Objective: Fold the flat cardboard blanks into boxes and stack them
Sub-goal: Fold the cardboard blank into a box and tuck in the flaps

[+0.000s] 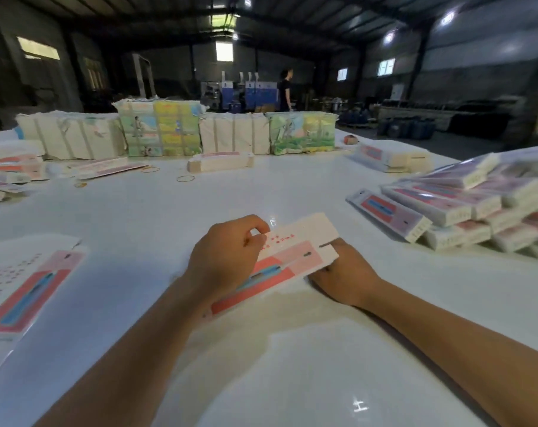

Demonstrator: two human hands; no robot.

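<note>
A flat cardboard blank, white with pink and blue print, is held a little above the white table at the centre. My left hand grips its upper left edge, fingers curled over the top. My right hand holds its lower right corner from beneath. More flat blanks lie in a pile at the left. A stack of folded boxes rests at the right.
Bundled packs of blanks stand in a row across the far side of the table. A small pile and rubber bands lie mid-table. More blanks sit far left. A person walks in the background.
</note>
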